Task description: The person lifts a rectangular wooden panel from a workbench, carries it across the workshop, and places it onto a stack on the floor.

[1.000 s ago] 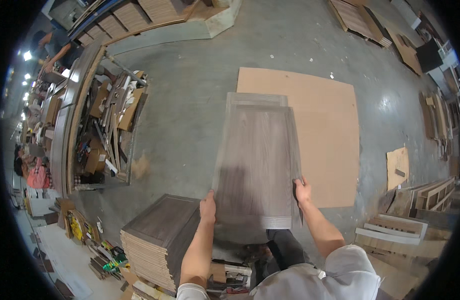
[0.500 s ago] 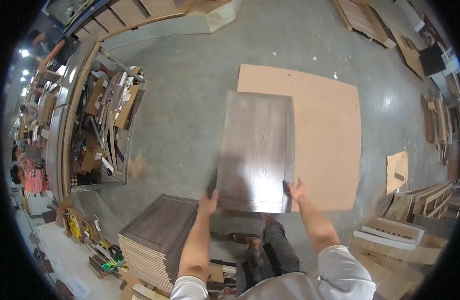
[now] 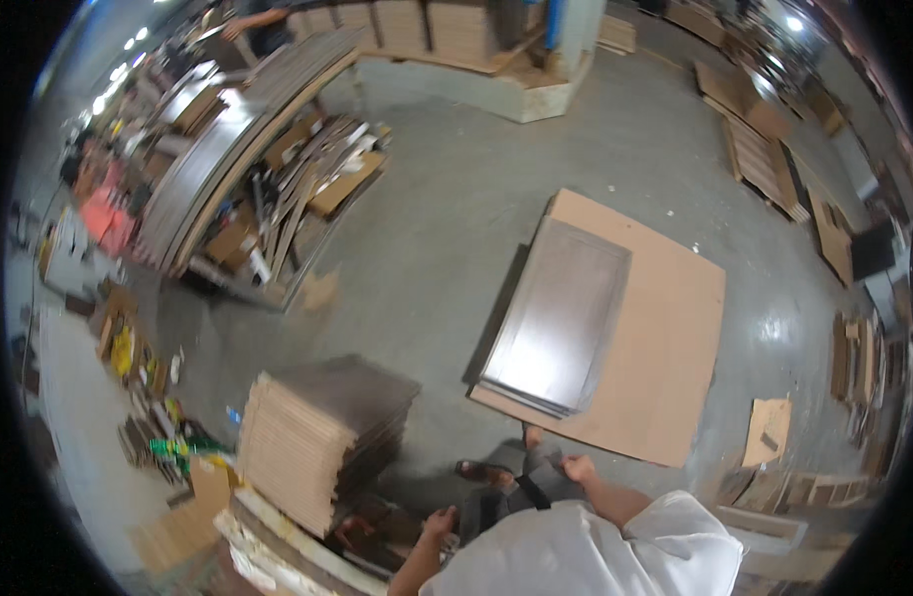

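Note:
A dark brown cabinet door panel (image 3: 561, 308) with a framed edge lies on a large tan cardboard sheet (image 3: 665, 348) on the floor ahead of me. Its near edge shows more than one layer, so it seems to rest on at least one other panel. My right hand (image 3: 578, 469) is beside my knee, short of the sheet's near edge, fingers curled and holding nothing. Lower down, my left hand (image 3: 439, 522) is also loosely curled and empty, to the right of a tall stack of similar panels (image 3: 303, 447). Both hands are apart from the panels.
The tall stack rests on a pale, worn support (image 3: 268, 541). At the far left stands a workbench (image 3: 228, 129) with scrap wood and cardboard beneath, and a person's arm (image 3: 258, 20) behind it. Wood offcuts (image 3: 804, 492) lie at the right. A concrete base (image 3: 516, 99) stands ahead.
Both hands have let go of the panel, which now lies on the cardboard sheet, and have drawn back toward my body. The view has turned to the left.

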`<action>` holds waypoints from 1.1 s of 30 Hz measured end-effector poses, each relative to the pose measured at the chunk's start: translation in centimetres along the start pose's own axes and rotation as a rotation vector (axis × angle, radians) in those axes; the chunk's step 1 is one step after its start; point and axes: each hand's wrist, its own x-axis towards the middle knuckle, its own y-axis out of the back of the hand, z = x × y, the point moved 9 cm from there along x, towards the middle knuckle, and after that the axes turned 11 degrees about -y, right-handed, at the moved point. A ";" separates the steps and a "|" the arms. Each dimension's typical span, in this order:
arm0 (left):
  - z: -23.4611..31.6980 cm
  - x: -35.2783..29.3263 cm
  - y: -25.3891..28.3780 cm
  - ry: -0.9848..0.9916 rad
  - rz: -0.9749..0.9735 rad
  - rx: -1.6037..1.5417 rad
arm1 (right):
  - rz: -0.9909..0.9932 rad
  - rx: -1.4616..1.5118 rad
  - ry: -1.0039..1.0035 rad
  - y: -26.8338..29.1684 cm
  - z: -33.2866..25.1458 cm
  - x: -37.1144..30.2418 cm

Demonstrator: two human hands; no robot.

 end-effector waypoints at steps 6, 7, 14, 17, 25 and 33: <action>-12.6 -8.3 1.1 0.140 0.460 -0.391 | -0.172 -0.355 0.379 -6.6 -19.1 -5.8; -14.6 -10.0 0.3 0.203 0.562 -0.571 | -0.185 -0.429 0.542 -8.6 -23.1 -7.6; -17.1 -13.9 -9.7 0.411 0.676 -0.981 | -0.441 -0.401 0.906 -29.4 -45.0 -17.8; -13.8 -15.5 -14.1 0.502 0.783 -1.304 | -0.520 -0.360 0.792 -39.8 -50.5 -20.0; -3.0 -20.2 -12.9 0.739 0.794 -1.752 | -0.314 -0.500 0.726 -49.1 -52.4 -18.3; -2.4 -21.4 1.1 0.620 1.023 -1.440 | 0.251 -0.722 0.932 -43.1 -56.6 -19.2</action>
